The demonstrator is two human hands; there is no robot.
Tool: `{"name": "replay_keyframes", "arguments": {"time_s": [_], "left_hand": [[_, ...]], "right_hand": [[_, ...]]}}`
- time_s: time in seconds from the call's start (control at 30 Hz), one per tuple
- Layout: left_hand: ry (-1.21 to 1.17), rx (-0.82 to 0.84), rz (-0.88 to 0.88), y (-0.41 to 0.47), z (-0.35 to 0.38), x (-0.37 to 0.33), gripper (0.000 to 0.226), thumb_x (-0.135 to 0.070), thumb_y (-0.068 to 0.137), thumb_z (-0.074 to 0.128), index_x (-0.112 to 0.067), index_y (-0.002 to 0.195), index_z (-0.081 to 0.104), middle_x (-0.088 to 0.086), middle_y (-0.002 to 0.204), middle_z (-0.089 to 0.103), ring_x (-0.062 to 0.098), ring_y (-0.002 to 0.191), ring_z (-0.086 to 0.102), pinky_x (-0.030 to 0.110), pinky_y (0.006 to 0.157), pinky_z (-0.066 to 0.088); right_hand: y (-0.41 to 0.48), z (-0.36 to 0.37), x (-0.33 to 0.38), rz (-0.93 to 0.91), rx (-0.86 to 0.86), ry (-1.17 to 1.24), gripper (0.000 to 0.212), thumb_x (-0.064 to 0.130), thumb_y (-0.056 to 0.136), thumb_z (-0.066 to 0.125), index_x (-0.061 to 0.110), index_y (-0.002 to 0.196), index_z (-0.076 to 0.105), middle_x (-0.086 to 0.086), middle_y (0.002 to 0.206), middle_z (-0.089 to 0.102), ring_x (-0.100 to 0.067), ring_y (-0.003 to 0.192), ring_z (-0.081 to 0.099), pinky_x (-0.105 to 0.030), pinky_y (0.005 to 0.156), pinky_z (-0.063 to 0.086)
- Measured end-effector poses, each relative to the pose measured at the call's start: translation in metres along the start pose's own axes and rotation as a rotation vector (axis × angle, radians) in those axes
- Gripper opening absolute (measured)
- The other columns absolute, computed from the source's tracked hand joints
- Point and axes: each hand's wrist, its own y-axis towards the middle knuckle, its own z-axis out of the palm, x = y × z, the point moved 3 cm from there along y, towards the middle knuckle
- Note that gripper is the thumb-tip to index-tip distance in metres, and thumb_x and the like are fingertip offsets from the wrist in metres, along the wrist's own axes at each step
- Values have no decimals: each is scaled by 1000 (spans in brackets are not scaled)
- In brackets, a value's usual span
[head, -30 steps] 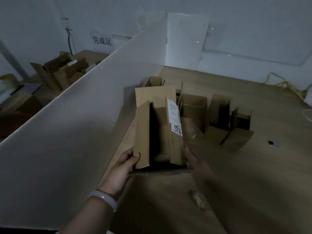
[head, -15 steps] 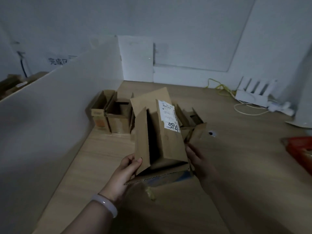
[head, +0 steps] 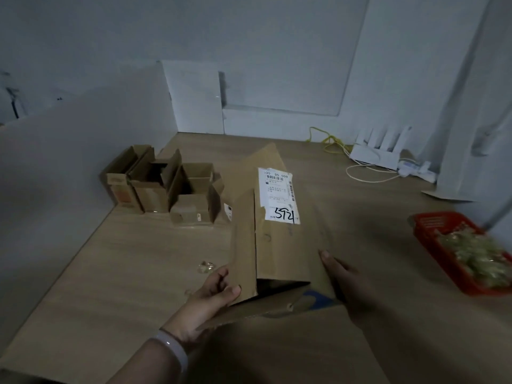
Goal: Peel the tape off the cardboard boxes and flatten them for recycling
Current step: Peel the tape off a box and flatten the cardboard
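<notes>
My left hand (head: pixel 213 296) pinches the near left corner of the cardboard box (head: pixel 277 245): the thumb lies on top of the left flap and the other fingers go under it. On this wrist there is a pale bracelet (head: pixel 173 349). My right hand (head: pixel 342 278) holds the right side of the same box, with the thumb on the upper face. The rest of this hand is in dark shadow, so I cannot tell how its fingers lie.

The box is between my two hands, above the near middle of the wooden counter (head: pixel 124 273), with its long side pointing away from me. Its near end is open and dark inside, and a lower flap with a blue patch (head: pixel 315 297) sticks out toward me. On the upper face there is a white shipping label (head: pixel 279 195) with handwritten digits.

Just left of my left hand a small crumpled clear scrap (head: pixel 206 266) lies on the counter. Farther away on the left a group of small open boxes (head: pixel 166 187) stands beside a white divider panel (head: pixel 69 162). On the right a red basket (head: pixel 432 239) holds crumpled tape (head: pixel 476 256). Near the back wall are a white router (head: pixel 379 151) and a yellow cable (head: pixel 329 139).
</notes>
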Motion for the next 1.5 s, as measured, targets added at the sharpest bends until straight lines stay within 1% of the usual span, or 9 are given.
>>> {"name": "replay_keyframes", "arguments": {"time_s": [0.33,0.47,0.53,0.63,0.73,0.83,1.0,1.37,1.5], "left_hand": [[464,171,-12,16,50,30,58,1,87,63,-26,135,44,-9,115,69,2,96,63,18,76,50],[408,-26,-17,32,48,29,60,-20,82,67,-34,136,46,-8,124,64,14,118,58,40,105,43],[182,-130,-36,42,46,29,47,-19,92,59,-30,137,47,0,125,64,25,117,59,46,101,44],[-117,-263,-94,53,41,23,28,-17,97,49,-26,123,57,9,110,70,28,103,65,43,89,49],[135,-370,-28,53,38,14,11,-31,97,51,-28,101,60,-5,88,66,20,91,61,36,88,45],[189,-398,-56,59,36,19,26,-38,95,52,-19,114,55,2,96,68,22,92,63,39,93,45],[102,-364,-230,60,30,27,45,-40,91,60,-7,120,56,19,106,69,38,96,67,57,92,50],[672,-210,-411,52,5,39,35,-46,91,57,-13,99,66,7,93,69,24,87,65,27,70,50],[787,-374,-221,62,-6,30,31,-33,97,49,-4,100,62,24,106,65,38,105,61,45,92,49]], "right_hand": [[-11,-74,14,-75,-217,-161,83,58,42,85,23,115,63,5,95,73,-11,78,72,-24,55,55],[-19,-94,29,-123,-256,-397,88,54,44,87,31,123,56,12,106,65,-5,90,65,-23,72,53],[-26,-99,41,-212,-274,-609,82,55,47,85,39,121,54,20,104,57,5,88,53,-10,69,41],[-31,-96,50,-286,-253,-943,80,61,51,83,48,123,52,27,99,52,-1,88,49,-15,65,37],[-34,-88,49,-349,-217,-1100,79,72,52,76,54,124,50,36,94,50,1,89,49,-14,65,36],[-35,-79,51,-411,-192,-1139,82,78,51,68,61,125,38,34,101,50,2,92,49,-19,68,39],[-35,-63,57,-501,-140,-1318,81,69,62,71,51,136,41,17,126,58,-10,109,55,-20,75,33],[-33,-46,55,-931,-118,-1487,76,46,51,90,26,120,66,9,119,67,-13,107,65,-30,93,45],[-25,-48,18,-939,12,-1491,71,45,49,91,24,114,70,9,115,69,-16,109,65,-37,91,52]]}}
